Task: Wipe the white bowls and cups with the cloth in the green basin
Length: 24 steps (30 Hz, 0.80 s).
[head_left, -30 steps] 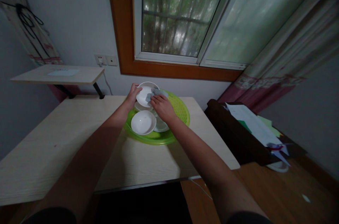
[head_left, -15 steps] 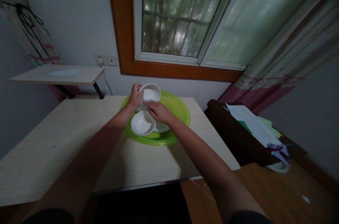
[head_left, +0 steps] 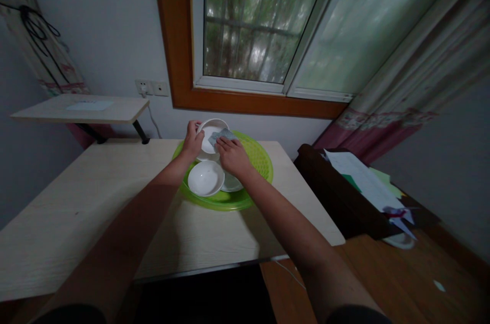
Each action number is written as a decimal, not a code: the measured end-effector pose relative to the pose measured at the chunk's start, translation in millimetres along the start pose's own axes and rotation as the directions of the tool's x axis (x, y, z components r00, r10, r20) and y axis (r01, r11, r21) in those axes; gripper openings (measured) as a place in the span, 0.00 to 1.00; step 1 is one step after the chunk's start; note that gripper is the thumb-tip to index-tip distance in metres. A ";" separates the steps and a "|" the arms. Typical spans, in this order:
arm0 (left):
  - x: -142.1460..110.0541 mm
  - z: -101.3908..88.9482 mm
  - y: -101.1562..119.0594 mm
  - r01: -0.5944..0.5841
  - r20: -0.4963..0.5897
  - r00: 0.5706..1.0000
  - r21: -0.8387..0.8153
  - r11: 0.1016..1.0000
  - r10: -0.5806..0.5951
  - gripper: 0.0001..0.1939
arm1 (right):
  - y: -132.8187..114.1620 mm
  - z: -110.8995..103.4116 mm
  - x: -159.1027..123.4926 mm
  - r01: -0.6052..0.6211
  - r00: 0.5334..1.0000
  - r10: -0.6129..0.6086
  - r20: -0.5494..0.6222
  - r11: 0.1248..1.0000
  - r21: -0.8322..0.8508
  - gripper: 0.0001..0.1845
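Observation:
My left hand (head_left: 192, 139) grips the left rim of a white bowl (head_left: 209, 132), which is tilted with its inside toward me. In my right hand (head_left: 233, 155) is a grey-blue cloth (head_left: 222, 135), pressed by the fingers against the bowl's right inner side. Below them a second white bowl (head_left: 205, 179) sits upright in a green plastic basket (head_left: 261, 163). To its right another white dish (head_left: 231, 183) is partly covered by my right hand and wrist. Part of one more white dish shows under the held bowl.
The basket stands on a pale wooden table (head_left: 115, 171) against the wall below a window. A small raised shelf (head_left: 84, 105) stands at the table's back left. Right of the table, a dark brown piece of furniture (head_left: 337, 201) bears papers (head_left: 360, 176).
My right hand has moved the cloth from the bowl's lower left to its right inner side. The cloth shows more now. My left hand keeps its hold on the bowl.

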State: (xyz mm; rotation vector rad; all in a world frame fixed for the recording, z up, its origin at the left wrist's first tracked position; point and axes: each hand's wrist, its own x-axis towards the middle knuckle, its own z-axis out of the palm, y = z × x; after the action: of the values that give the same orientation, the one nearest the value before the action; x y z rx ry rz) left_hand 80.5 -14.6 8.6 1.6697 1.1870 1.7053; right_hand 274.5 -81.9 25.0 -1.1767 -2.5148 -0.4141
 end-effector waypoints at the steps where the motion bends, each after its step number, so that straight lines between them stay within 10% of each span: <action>1: -0.9 0.2 1.4 0.006 0.004 1.000 -0.002 1.000 -0.006 0.17 | -1.0 1.1 0.0 0.009 1.000 -0.009 0.017 1.000 0.026 0.23; 12: -6.2 3.0 -8.4 -0.063 0.082 0.994 -0.035 0.997 0.065 0.16 | -1.3 8.7 2.7 0.065 0.997 -0.080 0.008 0.860 0.507 0.29; 24: 0.3 1.9 3.7 0.062 -0.017 0.998 -0.053 0.997 -0.063 0.14 | 2.6 -1.9 2.2 0.003 1.000 -0.003 -0.029 1.000 0.005 0.22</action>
State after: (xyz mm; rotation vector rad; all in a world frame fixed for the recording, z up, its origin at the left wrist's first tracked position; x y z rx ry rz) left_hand 83.1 -15.7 11.6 1.5730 1.1802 1.7026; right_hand 275.5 -79.5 28.0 -1.1569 -2.4924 -0.4222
